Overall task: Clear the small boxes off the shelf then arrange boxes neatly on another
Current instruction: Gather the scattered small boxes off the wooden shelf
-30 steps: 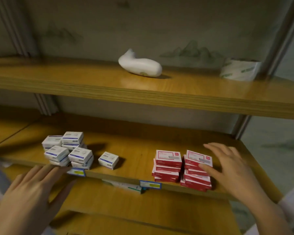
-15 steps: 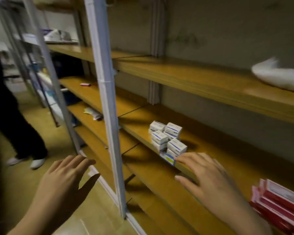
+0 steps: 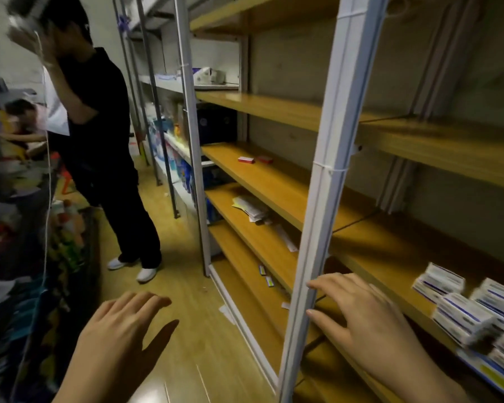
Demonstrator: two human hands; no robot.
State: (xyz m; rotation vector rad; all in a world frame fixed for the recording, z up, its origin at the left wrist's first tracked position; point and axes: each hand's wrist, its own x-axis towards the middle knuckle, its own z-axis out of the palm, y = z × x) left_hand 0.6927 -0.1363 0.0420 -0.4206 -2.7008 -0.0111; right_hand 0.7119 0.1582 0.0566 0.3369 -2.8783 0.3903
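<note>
A stack of small white boxes with blue stripes (image 3: 474, 309) sits near the front edge of a wooden shelf (image 3: 390, 257) at the far right. Two small red boxes (image 3: 255, 160) lie on the same-height shelf (image 3: 259, 175) in the neighbouring bay to the left. My right hand (image 3: 358, 318) hovers flat and empty in front of the shelf, just right of the white upright post, apart from the white boxes. My left hand (image 3: 122, 333) is spread open over the floor, holding nothing.
A white metal post (image 3: 326, 170) stands between the two shelf bays. Papers (image 3: 250, 209) lie on a lower shelf. A person in black clothes (image 3: 105, 158) stands in the aisle to the left. Cluttered goods (image 3: 26, 228) line the left side. Wooden floor lies below.
My view has swung far to the left, from the red and white box stacks toward the neighbouring bay and the aisle. The red stacks are out of view. Both hands stay empty.
</note>
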